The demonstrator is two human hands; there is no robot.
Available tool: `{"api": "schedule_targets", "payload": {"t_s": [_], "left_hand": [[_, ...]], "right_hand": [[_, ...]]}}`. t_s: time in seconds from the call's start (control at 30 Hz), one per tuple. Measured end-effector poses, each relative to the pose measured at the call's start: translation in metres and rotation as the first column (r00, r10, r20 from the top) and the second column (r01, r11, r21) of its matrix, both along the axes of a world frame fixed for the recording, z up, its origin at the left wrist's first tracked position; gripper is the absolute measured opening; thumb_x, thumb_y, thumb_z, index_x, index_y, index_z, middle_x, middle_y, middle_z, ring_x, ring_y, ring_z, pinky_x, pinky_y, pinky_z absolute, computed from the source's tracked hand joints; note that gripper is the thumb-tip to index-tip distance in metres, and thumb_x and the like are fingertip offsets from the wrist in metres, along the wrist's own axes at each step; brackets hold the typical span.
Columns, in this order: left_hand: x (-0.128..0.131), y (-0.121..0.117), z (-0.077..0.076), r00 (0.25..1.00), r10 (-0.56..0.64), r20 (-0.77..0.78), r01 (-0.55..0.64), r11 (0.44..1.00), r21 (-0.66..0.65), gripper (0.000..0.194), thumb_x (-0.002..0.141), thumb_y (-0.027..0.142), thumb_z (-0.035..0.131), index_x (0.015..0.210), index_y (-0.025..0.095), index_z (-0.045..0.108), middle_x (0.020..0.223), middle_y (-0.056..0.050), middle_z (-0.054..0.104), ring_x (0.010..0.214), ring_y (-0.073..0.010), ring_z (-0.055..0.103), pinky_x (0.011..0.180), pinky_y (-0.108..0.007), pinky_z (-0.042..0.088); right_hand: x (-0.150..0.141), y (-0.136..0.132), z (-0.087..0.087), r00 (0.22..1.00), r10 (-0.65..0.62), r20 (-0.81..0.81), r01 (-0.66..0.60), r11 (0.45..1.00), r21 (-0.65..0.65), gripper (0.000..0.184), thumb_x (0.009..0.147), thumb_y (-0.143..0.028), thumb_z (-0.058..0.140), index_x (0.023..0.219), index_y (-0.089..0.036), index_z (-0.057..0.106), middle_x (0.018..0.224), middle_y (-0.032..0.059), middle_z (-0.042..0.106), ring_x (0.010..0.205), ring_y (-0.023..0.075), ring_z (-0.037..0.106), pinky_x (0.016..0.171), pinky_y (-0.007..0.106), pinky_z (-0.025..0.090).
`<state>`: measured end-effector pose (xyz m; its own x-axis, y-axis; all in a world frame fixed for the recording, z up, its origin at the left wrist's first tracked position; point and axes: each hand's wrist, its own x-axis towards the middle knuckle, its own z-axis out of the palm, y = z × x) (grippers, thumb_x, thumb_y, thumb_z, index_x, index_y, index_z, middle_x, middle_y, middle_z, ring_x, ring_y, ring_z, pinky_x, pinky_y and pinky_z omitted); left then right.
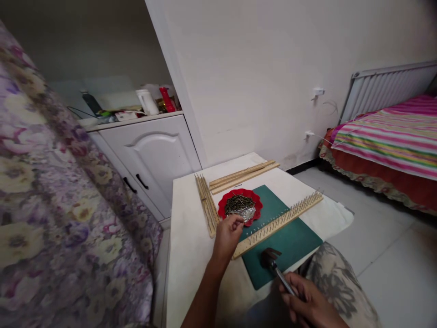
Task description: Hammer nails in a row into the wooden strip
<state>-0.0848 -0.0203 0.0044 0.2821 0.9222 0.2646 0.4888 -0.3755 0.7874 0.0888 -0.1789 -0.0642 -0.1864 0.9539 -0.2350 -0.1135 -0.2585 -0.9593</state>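
My right hand (307,298) is wrapped round the handle of a claw hammer (270,258), whose dark head hangs over the near part of a green mat (290,253). My left hand (230,230) is at the near rim of a scalloped red bowl (221,200), fingers pinched together; what is between them is too small to make out. Heaped in that bowl are many nails (241,205), some dark and some silvery. Across the mat lies a wooden strip (273,228) with rows of nails standing up along most of its length; its left end has bare dots.
More wooden strips (246,175) lie at the back of the white table (186,255). Another bundle of strips (206,205) with nails in it is left of the bowl. A floral curtain (85,218) hangs at left, and a bed (385,136) stands at right.
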Motion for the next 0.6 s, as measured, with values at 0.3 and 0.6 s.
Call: {"api": "schedule_targets", "payload": {"t_s": [0.3,0.6], "left_hand": [[-0.034,-0.028,-0.025,0.991,0.022,-0.135,-0.024,1.0,-0.008,0.016,0.076,0.02,0.049,0.076,0.018,0.064,0.07,0.001,0.059,0.064,-0.0114,0.052,0.061,-0.021,0.037],[-0.024,-0.035,-0.028,0.938,0.077,-0.338,-0.06,0.996,0.059,0.015,0.076,0.015,0.047,0.074,0.019,0.062,0.072,0.0,0.058,0.07,-0.012,0.053,0.064,-0.021,0.036]], "right_hand": [[0.001,-0.002,0.004,0.999,0.021,0.045,-0.021,1.0,0.002,0.031,0.074,-0.048,0.056,0.081,-0.019,0.045,0.043,-0.0101,0.054,0.022,0.001,0.028,0.025,0.012,0.018],[0.001,-0.002,0.004,0.998,0.007,0.059,-0.006,1.0,-0.016,0.029,0.075,-0.045,0.056,0.081,-0.019,0.046,0.044,-0.0094,0.055,0.022,0.0012,0.028,0.026,0.013,0.017]]}}
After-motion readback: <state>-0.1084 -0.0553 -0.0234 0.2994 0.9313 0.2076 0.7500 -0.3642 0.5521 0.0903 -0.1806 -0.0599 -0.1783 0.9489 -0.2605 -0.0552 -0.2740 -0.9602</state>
